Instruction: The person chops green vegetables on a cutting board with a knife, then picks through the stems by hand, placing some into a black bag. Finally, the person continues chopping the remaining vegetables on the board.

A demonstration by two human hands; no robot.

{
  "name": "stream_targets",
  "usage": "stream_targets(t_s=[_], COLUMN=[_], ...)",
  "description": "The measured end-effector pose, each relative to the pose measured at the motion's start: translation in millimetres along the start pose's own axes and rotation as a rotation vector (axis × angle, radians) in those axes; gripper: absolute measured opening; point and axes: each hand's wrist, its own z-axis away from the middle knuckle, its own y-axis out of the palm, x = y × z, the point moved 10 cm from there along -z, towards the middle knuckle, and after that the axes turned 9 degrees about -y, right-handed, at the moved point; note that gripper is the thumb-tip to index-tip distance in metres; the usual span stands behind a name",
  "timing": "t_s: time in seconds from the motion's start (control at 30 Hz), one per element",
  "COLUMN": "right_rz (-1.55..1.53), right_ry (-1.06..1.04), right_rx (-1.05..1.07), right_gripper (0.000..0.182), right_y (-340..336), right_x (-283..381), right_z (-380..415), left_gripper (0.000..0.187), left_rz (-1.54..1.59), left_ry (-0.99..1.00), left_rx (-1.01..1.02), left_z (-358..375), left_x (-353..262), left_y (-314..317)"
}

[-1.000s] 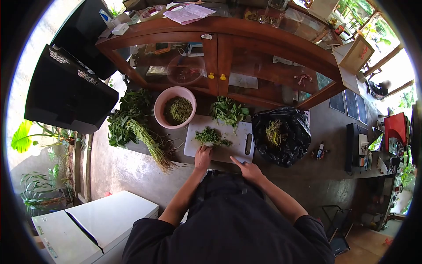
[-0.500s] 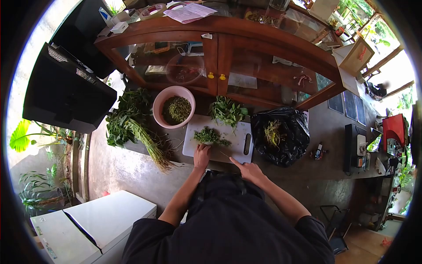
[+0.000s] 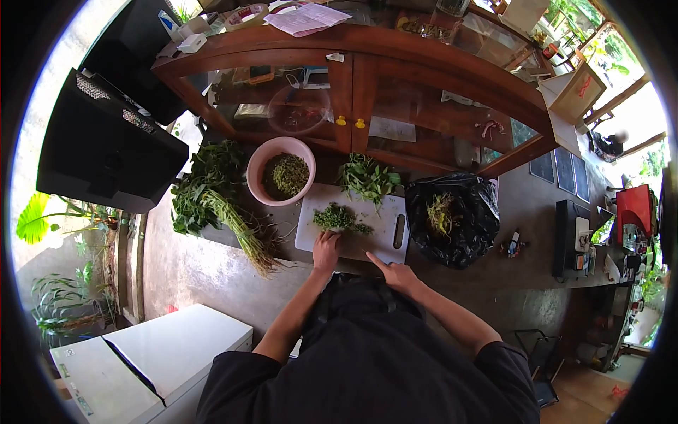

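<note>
A white cutting board (image 3: 311,237) lies on the counter, bearing a pile of chopped greens (image 3: 337,217). At the near edge of that pile, my left hand (image 3: 326,249) is closed, fingers bent down onto the greens. My right hand (image 3: 397,274) is wrapped round a knife by the board's front edge, index finger stretched toward the left; its blade hardly shows. Uncut leafy sprigs (image 3: 369,177) rest at the back of the board. Behind and left stands a pink bowl (image 3: 256,185) with chopped greens inside.
Left of the board lies a big bundle of leafy stems (image 3: 236,226) with roots. A black plastic bag (image 3: 462,244) holding yellowish scraps sits to the right. Behind the counter rises a wooden glass-door cabinet (image 3: 352,92). A white fridge (image 3: 180,346) is at lower left.
The view has shifted very slightly. The thin knife blade seen earlier beside my right fingertip is now barely visible. Both hands stay in nearly the same place.
</note>
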Motion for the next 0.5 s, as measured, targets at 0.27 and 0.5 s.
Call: stream_targets(t_s=[0.27,0.5], right_rz=[-0.151,-0.05], right_ry=[-0.056,0.008], right_rx=[-0.069,-0.01], right_gripper=[0.084,0.085], right_y=[13.9,-0.8], right_x=[-19.0,-18.0], right_z=[-1.5,5.3], left_gripper=[0.014,0.013], left_rz=[0.068,0.043], left_ry=[-0.037,-0.012], left_rx=[-0.018,-0.017], left_z=[-2.5,-1.5], left_x=[6.5,3.8], left_y=[0.1,1.0])
